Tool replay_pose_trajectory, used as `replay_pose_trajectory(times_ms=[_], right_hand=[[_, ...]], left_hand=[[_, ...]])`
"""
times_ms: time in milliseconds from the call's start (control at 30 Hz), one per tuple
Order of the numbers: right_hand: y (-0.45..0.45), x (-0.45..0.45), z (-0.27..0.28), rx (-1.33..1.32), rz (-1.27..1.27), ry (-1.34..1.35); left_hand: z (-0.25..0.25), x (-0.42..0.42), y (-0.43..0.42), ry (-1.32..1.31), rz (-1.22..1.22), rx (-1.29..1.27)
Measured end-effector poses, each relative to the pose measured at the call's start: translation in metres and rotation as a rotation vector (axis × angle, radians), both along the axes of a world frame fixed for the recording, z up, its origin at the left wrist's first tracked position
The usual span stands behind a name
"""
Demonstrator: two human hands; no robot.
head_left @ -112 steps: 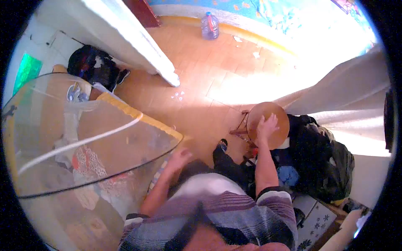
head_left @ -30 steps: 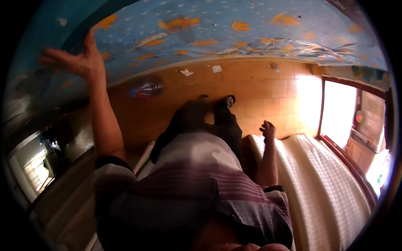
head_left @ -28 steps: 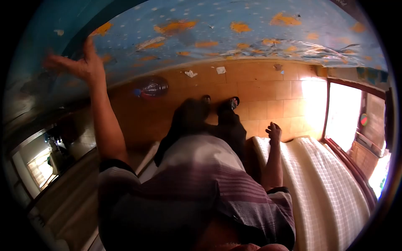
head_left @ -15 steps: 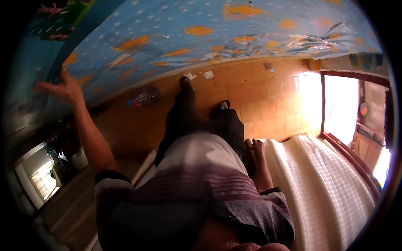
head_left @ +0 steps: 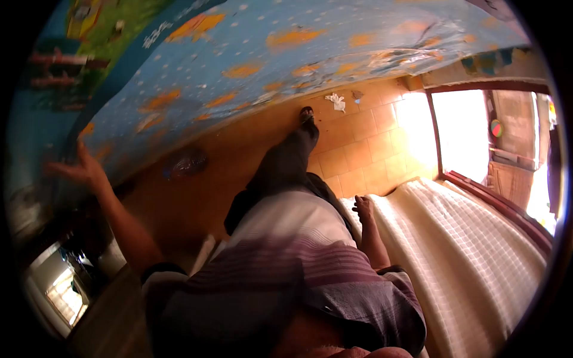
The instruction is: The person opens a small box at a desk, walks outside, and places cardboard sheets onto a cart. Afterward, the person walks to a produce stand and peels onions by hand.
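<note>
My left hand (head_left: pixel 82 170) is at the left against the blue wall covering (head_left: pixel 233 77), with its fingers spread and nothing held. Orange patches and white dots mark that covering. On the right, my right hand (head_left: pixel 362 207) hangs over the edge of a pale checked curtain (head_left: pixel 453 238); its fingers are partly curled and apart, with nothing visible in them. Whether it touches the cloth cannot be made out. One sandalled foot (head_left: pixel 307 116) is forward on the tan tiled floor (head_left: pixel 352 156), close to the wall.
A clear plastic bottle (head_left: pixel 186 163) lies in shadow by the wall. White scraps (head_left: pixel 336 102) are on the floor near the foot. A bright doorway with a red-brown frame (head_left: pixel 434 131) stands at the right. A small mirror or window (head_left: pixel 67 295) shows at the lower left.
The round stool from the earliest frame is out of view. Since then my left hand has come to the wall. Lately one foot has stepped forward, and the doorway has shifted left in view.
</note>
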State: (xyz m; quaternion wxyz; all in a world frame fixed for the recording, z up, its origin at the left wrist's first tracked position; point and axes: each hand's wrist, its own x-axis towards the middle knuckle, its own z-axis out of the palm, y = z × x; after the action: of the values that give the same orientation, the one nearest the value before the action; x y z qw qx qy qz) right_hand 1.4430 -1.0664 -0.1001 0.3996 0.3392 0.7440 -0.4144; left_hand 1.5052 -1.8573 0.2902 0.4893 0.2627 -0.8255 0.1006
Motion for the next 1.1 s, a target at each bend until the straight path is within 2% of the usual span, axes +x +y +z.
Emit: replay_pose_trajectory(times_ms=[67,267,367,467,567,600,667,767,833,867,967,1067,1100], right_hand=[[-0.001,-0.016,0.011,0.003,0.011,-0.01],[0.002,-0.099,-0.008,-0.071,-0.069,0.182],[-0.009,-0.155,-0.003,-0.053,-0.089,0.201],[-0.013,-0.189,-0.005,-0.08,-0.151,0.241],[-0.016,-0.216,0.007,-0.108,-0.216,0.24],[-0.013,-0.219,0.009,-0.113,-0.231,0.239],[-0.003,-0.219,0.008,-0.107,-0.248,0.216],[0.029,-0.22,0.006,-0.077,-0.254,0.165],[0.06,-0.222,0.0,-0.056,-0.244,0.129],[0.076,-0.225,-0.005,-0.035,-0.244,0.115],[0.127,-0.249,-0.01,-0.06,-0.261,0.091],[0.177,-0.294,-0.009,-0.058,-0.258,0.14],[0.195,-0.306,-0.01,-0.062,-0.258,0.157]], left_hand=[[-0.002,0.005,-0.006,-0.016,0.011,-0.03],[0.009,0.004,0.007,-0.127,0.115,-0.215],[-0.003,0.007,0.02,-0.029,0.188,-0.114],[-0.058,0.025,0.016,0.093,0.368,0.102],[-0.152,0.042,0.037,0.005,0.513,0.535],[-0.186,0.047,0.05,-0.068,0.553,0.774],[-0.242,0.05,0.081,-0.219,0.533,1.414],[-0.29,0.032,0.113,-0.3,0.331,2.084],[-0.31,0.012,0.133,-0.273,0.137,2.274],[-0.319,-0.001,0.145,-0.262,0.098,2.306],[-0.303,-0.088,0.233,-0.216,0.429,2.058],[-0.299,-0.147,0.292,-0.33,0.264,1.904],[-0.296,-0.17,0.313,-0.359,0.277,1.908]])
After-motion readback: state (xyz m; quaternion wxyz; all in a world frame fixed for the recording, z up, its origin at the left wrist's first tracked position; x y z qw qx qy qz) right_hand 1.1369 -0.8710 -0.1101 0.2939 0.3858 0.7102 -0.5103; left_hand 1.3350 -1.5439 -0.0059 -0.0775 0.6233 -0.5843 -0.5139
